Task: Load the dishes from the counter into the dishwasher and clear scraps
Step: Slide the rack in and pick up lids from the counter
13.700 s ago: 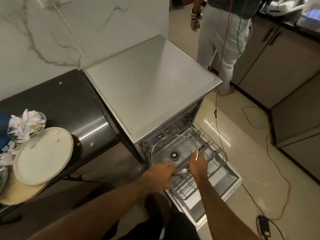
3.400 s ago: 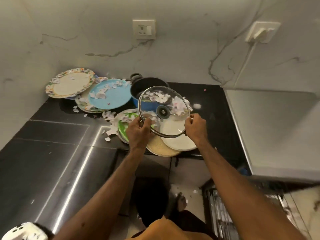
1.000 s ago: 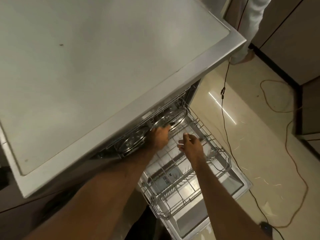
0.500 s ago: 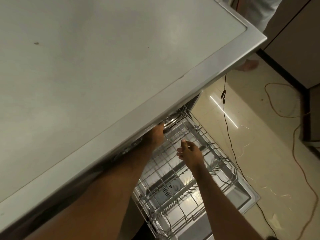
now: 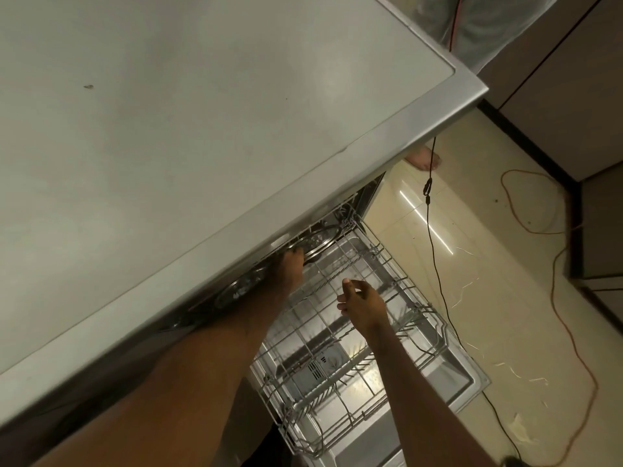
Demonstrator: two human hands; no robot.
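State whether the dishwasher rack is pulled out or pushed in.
Pulled out: the rack extends over the open door, clear of the dishwasher's top.

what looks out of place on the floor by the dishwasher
Loose cables: a black cable and an orange cable trail across the floor tiles beside the open dishwasher door, with pale scraps scattered nearby; a possible trip hazard.

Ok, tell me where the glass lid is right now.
In the head view the glass lid sits at the back of the pulled-out dishwasher rack, half hidden under the dishwasher's top edge, with the left hand touching its rim.
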